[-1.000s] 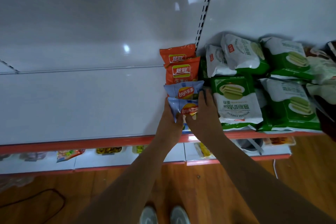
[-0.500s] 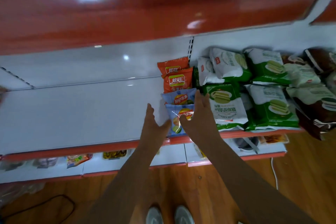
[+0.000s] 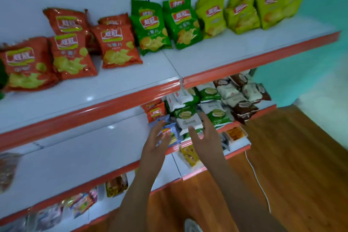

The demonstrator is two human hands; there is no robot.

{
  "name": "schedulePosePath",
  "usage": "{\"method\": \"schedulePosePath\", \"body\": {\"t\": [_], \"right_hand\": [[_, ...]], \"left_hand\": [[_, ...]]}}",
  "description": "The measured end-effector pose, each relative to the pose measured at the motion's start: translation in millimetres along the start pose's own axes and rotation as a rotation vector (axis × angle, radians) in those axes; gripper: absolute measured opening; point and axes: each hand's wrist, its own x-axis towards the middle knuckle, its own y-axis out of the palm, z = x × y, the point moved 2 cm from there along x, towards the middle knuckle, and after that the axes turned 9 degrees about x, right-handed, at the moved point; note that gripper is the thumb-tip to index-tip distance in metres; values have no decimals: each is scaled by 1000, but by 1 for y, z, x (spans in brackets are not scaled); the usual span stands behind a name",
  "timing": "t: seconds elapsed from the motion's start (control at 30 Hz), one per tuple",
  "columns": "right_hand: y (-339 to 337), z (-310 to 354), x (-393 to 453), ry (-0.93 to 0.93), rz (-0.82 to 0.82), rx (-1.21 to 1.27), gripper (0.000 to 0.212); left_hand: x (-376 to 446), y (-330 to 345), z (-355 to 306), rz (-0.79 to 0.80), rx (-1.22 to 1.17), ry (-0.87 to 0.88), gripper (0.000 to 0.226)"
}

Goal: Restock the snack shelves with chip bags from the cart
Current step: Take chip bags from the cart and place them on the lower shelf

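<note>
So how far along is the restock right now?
Done: two blue bags sit at the middle shelf front, behind them orange bags. In hand: nothing; left hand and right hand are open. Left: most of that shelf looks bare; cart not in view.

Your left hand (image 3: 156, 140) covers part of the blue chip bag (image 3: 170, 133), its label smeared by blur, while the bottom-shelf packets (image 3: 81, 203) are too blurred to identify and an orange bag (image 3: 24, 68) is cut off at the left edge.
</note>
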Motion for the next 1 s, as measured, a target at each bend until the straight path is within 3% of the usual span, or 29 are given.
{"method": "schedulePosePath", "body": {"t": [0.2,0.37,0.47,0.57,0.7,1.0], "right_hand": [[-68,6,-89,80,-298,163,43],[-143,-14,-167,122,-576,287,47],[-203,-27,-217,121,-753,321,44],[-265,-43,-270,117,-920,324,43],[-351,-73,-348,105,-1108,334,43],[-530,-164,-556,221,-1534,327,38]], "left_hand": [[-58,36,-25,297,-77,136,37],[-115,103,-55,529,96,301,39],[-161,159,-82,688,117,412,49],[-214,219,-103,825,113,460,39],[-297,308,-129,1015,167,556,62],[-547,534,-140,1463,205,642,50]]}}
